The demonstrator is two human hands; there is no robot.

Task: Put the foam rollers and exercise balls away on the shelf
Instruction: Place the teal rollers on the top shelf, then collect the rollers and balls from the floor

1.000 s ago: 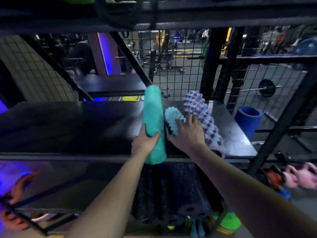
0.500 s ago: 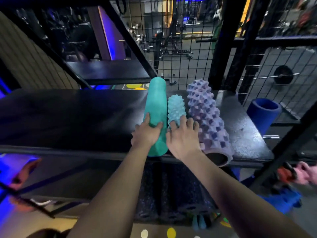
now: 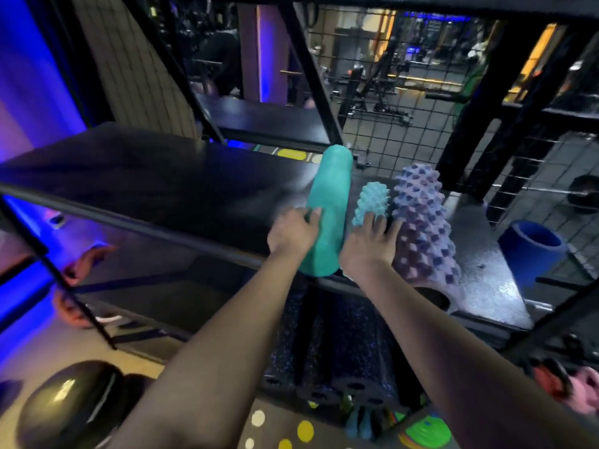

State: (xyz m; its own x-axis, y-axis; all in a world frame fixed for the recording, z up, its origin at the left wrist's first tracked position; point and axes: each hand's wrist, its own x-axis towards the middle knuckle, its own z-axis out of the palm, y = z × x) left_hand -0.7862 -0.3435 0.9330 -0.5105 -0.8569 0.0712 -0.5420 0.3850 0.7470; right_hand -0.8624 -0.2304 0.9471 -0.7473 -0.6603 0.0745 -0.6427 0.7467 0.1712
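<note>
Slid the left hand (image 3: 293, 233) off the top of the smooth teal foam roller (image 3: 330, 202) to its left flank since half a second ago; fingers straight, merely touching, gripping nothing. Spread the right hand (image 3: 368, 247) flat, pressing the small spiky roller (image 3: 372, 199) and brushing the purple knobbed roller (image 3: 421, 228). All three side by side toward the right end of the shelf (image 3: 162, 176). Probably light, firm foam, prone to rolling; best pushed from the near ends or cupped round the middle. Down on the floor, a black exercise ball (image 3: 71, 406).
</note>
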